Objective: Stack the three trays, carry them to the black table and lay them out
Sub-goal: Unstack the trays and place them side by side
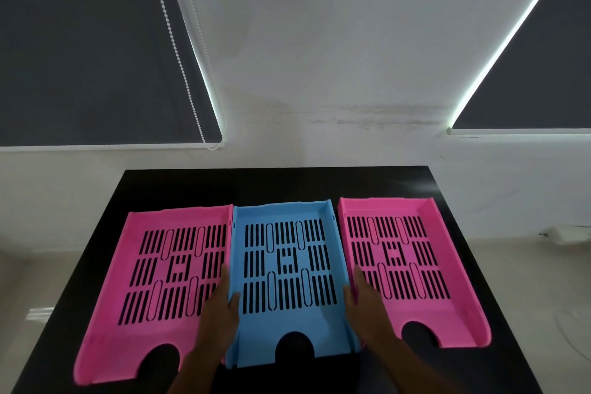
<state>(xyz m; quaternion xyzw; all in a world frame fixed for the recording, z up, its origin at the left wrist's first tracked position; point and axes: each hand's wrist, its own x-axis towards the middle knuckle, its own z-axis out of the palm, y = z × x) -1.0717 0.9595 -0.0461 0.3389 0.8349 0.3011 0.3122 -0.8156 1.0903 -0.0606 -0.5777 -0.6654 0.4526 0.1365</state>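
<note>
Three slotted plastic trays lie side by side on the black table (287, 182). A pink tray (115, 326) is on the left, a blue tray (287, 321) in the middle, another pink tray (454, 313) on the right. My left hand (220, 310) grips the blue tray's left wall, fingers over the rim. On the blue tray's right wall, my right hand (364, 304) holds the same way, its fingers between the blue tray and the right pink one. The blue tray touches the left pink tray.
A white wall stands behind the table, with dark roller blinds at upper left (80, 41) and upper right (543, 73). A bead cord (179, 54) hangs by the left blind. Pale floor shows on both sides of the table.
</note>
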